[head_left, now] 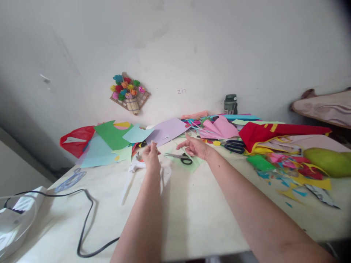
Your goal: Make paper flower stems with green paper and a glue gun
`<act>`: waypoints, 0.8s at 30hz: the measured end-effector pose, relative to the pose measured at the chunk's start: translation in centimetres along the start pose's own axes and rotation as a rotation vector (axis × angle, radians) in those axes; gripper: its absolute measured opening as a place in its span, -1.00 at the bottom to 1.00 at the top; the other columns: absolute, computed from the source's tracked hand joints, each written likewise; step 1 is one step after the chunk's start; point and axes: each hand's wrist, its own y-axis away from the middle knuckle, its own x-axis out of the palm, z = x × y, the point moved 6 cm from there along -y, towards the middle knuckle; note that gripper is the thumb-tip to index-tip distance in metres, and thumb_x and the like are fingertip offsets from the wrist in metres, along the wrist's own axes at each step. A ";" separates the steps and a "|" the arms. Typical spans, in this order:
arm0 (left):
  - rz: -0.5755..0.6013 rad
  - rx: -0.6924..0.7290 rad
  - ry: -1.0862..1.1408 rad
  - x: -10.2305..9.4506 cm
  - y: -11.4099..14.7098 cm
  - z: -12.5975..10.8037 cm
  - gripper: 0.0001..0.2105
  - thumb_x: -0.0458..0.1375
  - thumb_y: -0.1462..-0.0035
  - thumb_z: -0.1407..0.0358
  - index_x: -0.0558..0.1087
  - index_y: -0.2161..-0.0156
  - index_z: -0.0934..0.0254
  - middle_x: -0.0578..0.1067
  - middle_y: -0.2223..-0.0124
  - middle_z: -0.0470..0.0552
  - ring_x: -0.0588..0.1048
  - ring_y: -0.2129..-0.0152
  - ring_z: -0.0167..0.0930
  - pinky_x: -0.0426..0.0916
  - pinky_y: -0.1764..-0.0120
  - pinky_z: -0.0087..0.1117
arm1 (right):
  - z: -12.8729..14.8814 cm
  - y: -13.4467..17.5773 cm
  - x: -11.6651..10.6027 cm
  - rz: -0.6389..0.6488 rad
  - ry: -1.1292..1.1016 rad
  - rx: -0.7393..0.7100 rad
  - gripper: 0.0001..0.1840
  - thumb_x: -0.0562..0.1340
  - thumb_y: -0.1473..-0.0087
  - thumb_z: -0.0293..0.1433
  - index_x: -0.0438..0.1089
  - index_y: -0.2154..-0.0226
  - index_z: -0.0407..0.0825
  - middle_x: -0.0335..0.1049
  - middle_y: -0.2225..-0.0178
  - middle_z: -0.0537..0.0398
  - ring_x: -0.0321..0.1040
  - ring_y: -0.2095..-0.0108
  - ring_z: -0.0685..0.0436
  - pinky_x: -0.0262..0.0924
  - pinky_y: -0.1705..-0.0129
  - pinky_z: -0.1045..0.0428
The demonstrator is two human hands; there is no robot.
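My left hand is raised over the table, its fingers pinched together; whatever they hold, if anything, is too small to make out. My right hand hovers opposite, with its index finger stretched to the left and the fingers apart. Between and below the hands lies a pair of scissors with black handles, on a light green sheet of paper. Next to my left hand lies a white glue gun, partly hidden by that hand. Behind the hands spreads a purple sheet.
Coloured paper sheets and a red plastic bag lie at the back left. Dark-handled scissors, a red cloth, paper scraps and a green fruit are right. A black cable crosses the left side.
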 end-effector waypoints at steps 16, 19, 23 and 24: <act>0.244 0.074 -0.654 2.6 1.6 2.0 -0.69 -0.09 -0.03 0.15 0.33 0.57 0.27 0.40 0.51 -0.03 0.34 0.47 -0.41 0.22 0.34 -0.40 | 1.2 1.9 -10.8 -0.890 0.178 -0.231 -0.45 -0.02 0.09 0.01 0.44 0.43 -0.06 0.43 0.34 0.01 0.27 0.34 -0.07 0.13 0.41 0.09; 0.362 0.184 -0.850 3.9 2.6 2.1 -0.76 -0.10 -0.03 0.26 0.40 0.44 0.25 0.46 0.33 0.00 0.30 0.28 -0.34 0.17 0.21 -0.36 | 1.4 1.6 -11.2 -0.969 0.363 -0.205 -0.49 -0.03 0.06 -0.03 0.42 0.39 -0.05 0.40 0.30 0.01 0.28 0.27 -0.11 0.14 0.31 0.03; 0.409 0.219 -1.018 4.6 3.5 2.3 -0.74 -0.08 -0.04 0.24 0.44 0.43 0.26 0.47 0.30 0.02 0.28 0.26 -0.31 0.17 0.23 -0.35 | 3.1 1.0 -11.2 -0.983 0.686 -0.212 -0.55 -0.06 -0.01 -0.12 0.40 0.34 -0.03 0.37 0.25 0.00 0.24 0.18 -0.15 0.07 0.16 -0.01; 0.409 0.218 -1.045 4.6 3.6 2.3 -0.74 -0.07 -0.03 0.22 0.44 0.43 0.26 0.47 0.31 0.02 0.28 0.27 -0.31 0.17 0.25 -0.36 | 3.6 0.9 -11.1 -0.975 0.754 -0.214 -0.55 -0.07 -0.02 -0.13 0.39 0.33 -0.04 0.36 0.24 -0.01 0.23 0.17 -0.15 0.06 0.14 -0.02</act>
